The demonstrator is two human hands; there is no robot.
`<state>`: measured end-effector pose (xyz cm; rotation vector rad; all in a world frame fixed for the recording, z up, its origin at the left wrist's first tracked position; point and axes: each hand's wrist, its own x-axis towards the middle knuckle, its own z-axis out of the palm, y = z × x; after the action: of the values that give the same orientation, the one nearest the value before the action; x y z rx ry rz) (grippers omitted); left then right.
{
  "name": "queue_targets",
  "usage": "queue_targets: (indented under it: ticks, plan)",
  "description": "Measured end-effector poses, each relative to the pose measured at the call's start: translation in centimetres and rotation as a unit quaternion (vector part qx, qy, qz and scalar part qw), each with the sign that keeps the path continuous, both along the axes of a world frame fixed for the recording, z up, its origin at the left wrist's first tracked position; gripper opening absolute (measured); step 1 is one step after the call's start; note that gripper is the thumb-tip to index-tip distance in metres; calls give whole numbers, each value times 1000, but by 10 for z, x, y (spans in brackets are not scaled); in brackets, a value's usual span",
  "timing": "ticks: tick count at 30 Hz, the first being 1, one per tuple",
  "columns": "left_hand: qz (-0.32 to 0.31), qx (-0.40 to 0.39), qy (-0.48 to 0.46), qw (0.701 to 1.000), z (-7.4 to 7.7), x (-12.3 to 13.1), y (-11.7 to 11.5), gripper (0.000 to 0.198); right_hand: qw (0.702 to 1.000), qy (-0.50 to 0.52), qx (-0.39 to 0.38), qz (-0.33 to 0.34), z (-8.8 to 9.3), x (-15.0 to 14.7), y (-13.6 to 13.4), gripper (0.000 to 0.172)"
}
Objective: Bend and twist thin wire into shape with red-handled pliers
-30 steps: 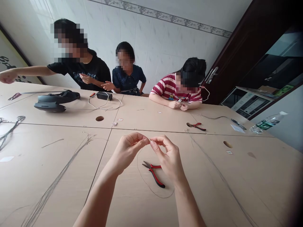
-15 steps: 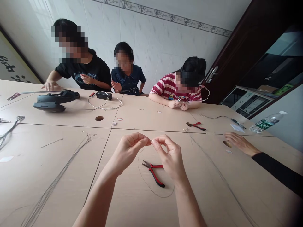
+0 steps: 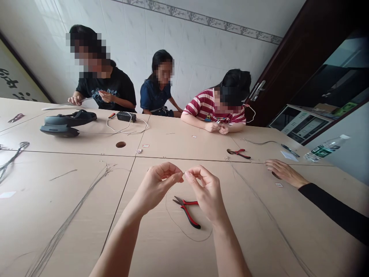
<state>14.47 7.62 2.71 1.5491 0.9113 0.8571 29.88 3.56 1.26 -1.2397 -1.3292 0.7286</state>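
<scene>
Above the middle of the table, my left hand and my right hand meet at their fingertips. Both pinch a thin grey wire, which hangs down in a wide loop between my forearms. The bit between the fingertips is too small to make out. Under the hands lie pliers with red and black handles; my right hand hides part of one handle. Bundles of thin wire lie on each side, one to the left and one to the right.
Across the table sit three people. A black-sleeved hand rests at the right near a table hole. Farther back are other pliers, a headset, a black adapter with white cable and a plastic bottle.
My hands stay almost in place, and the wire loop shifts slightly left. The black-sleeved hand slides left. At the far left, a person draws a strip back; the middle person leans to the right.
</scene>
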Motion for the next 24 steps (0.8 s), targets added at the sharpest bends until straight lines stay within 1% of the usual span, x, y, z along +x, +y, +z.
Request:
queue_targets:
  ticks: [3,8,11,15,20,24]
  plan:
    - [4,3,13,1000,1,1,-1,23,1000,-3,3,-2,2,-1,0,20]
    - [26,-26,2,999,5,2,-1,22,1000,13,6,-21,0,-1,1,22]
    - [32,-38,2,999,6,2,-1,22,1000,-2,13,-27,-2,1,2,16]
    - [24,-46,1,999,7,0,-2,21,998,-28,35,-36,-3,1,2,9]
    - [16,-50,2,999,8,-2,-3,20,997,-51,62,-23,-2,0,0,6]
    - [12,-53,5,999,8,-2,-3,20,996,-58,62,-7,-2,0,-1,5]
